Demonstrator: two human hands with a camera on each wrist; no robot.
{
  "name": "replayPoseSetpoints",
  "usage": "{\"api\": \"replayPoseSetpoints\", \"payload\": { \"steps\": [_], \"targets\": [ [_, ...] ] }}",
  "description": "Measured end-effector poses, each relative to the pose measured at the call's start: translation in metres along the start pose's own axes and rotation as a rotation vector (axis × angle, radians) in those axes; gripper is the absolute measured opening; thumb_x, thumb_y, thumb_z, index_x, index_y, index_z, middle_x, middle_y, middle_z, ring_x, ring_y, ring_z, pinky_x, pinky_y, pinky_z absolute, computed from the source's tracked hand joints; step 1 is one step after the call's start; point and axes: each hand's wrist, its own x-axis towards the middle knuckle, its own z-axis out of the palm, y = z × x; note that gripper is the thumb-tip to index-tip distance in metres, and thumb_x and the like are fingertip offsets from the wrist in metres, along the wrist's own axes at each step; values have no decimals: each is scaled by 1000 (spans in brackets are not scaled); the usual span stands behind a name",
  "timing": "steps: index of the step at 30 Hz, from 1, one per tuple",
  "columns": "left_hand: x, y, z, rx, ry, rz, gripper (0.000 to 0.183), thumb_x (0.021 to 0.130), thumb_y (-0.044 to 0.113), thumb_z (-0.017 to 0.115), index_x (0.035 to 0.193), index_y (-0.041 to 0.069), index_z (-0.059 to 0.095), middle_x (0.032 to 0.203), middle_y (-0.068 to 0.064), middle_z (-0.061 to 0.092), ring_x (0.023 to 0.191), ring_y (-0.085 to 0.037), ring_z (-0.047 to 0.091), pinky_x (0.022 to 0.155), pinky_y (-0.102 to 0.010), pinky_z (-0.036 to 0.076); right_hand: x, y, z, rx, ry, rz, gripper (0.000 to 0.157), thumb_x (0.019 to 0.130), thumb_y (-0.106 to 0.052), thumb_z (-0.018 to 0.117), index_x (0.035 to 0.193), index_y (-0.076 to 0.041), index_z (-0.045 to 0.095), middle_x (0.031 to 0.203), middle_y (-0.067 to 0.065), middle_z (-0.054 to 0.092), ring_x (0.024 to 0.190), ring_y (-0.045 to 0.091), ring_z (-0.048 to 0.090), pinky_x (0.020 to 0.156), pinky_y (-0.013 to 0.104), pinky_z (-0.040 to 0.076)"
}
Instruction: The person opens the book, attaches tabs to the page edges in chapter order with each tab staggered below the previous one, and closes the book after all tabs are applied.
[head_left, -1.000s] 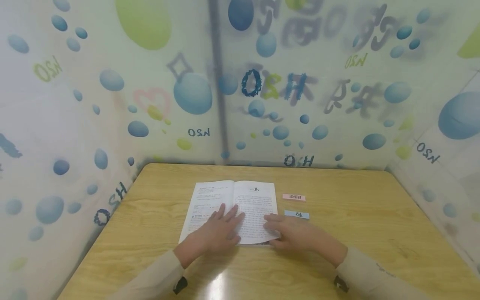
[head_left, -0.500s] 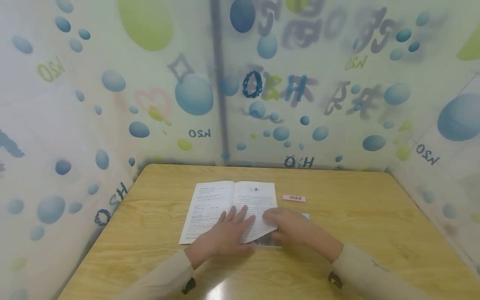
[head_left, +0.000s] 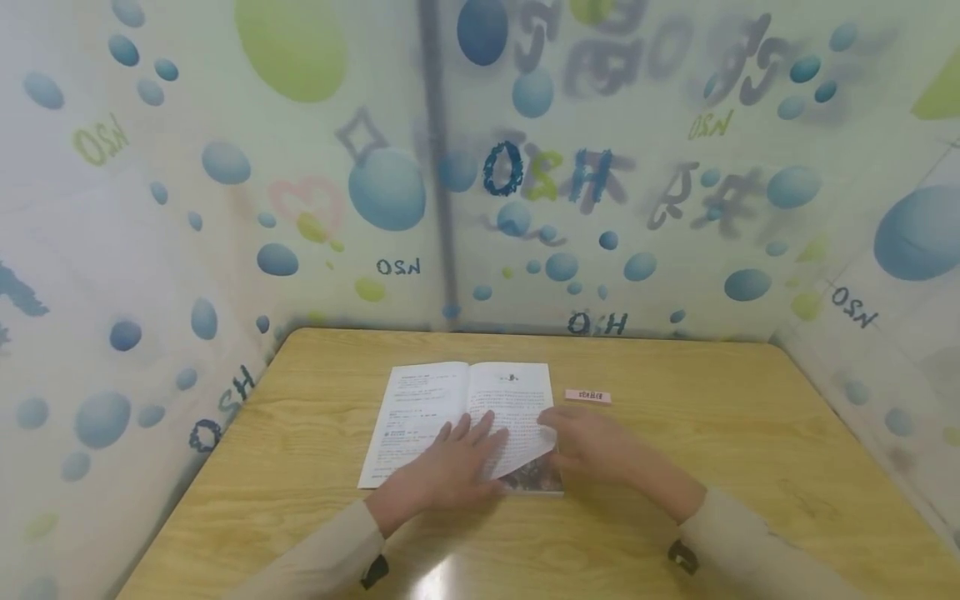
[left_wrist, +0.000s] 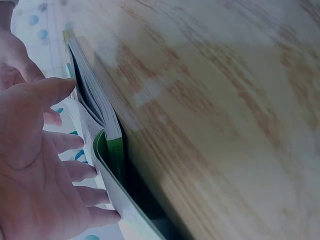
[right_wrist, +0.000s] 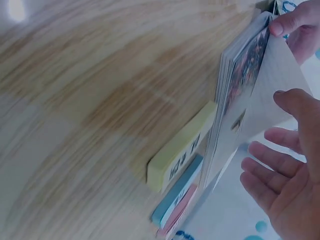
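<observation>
An open book (head_left: 420, 396) lies on the wooden table. My left hand (head_left: 450, 471) rests across the lower middle of its pages, fingers spread and mostly straight. The lower right corner of the right-hand page (head_left: 517, 454) is lifted and curled back, baring a dark photo page (head_left: 542, 478) beneath. My right hand (head_left: 611, 454) is at that lifted edge. In the right wrist view its thumb (right_wrist: 292, 102) lies against the raised page (right_wrist: 272, 70), while the other fingers (right_wrist: 275, 162) stay loosely extended, apart from the thumb.
A pink strip (head_left: 588, 396) with handwriting lies right of the book. The right wrist view also shows thick yellow (right_wrist: 182, 147) and blue strips (right_wrist: 177, 190) beside the book, hidden behind my right hand in the head view. Patterned walls (head_left: 600, 275) enclose the table (head_left: 750, 467).
The page corner has come up from nearly flat and curls back, showing more of the photo page. My left hand slid right over the pages. My right hand moved up, then slightly right.
</observation>
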Motion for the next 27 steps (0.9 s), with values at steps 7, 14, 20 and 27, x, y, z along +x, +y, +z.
{"api": "replayPoseSetpoints", "payload": {
  "steps": [7, 14, 20, 27],
  "targets": [
    [0, -3, -2, -56, 10, 5, 75, 100, 45, 59, 161, 11, 31, 165, -18, 18, 147, -47, 18, 116, -60, 20, -12, 15, -7, 67, 86, -23, 41, 94, -15, 73, 131, -3, 61, 123, 11, 67, 107, 28, 66, 89, 45, 55],
    [3, -13, -6, -71, 76, 69, 76, 96, 30, 64, 159, 4, 30, 162, -23, 26, 147, -43, 25, 118, -52, 21, -24, 21, -10, 46, 56, 30, 43, 97, -18, 70, 133, 4, 59, 130, 19, 63, 116, 36, 62, 94, 51, 52],
    [-2, -25, -19, -197, 149, 10, 82, 94, 32, 65, 160, 4, 26, 161, -23, 27, 144, -45, 29, 113, -50, 34, -30, 23, -8, 8, 61, 8, 38, 96, -15, 70, 126, 6, 63, 121, 17, 66, 111, 35, 63, 92, 50, 54],
    [-19, -38, -38, -356, 198, -181, 89, 93, 38, 70, 163, 9, 22, 155, -30, 35, 95, -34, 67, 85, -47, 54, -35, 23, -6, -2, 70, 1, 36, 94, -14, 72, 124, 4, 64, 117, 15, 68, 106, 32, 65, 89, 47, 55]
  ]
}}
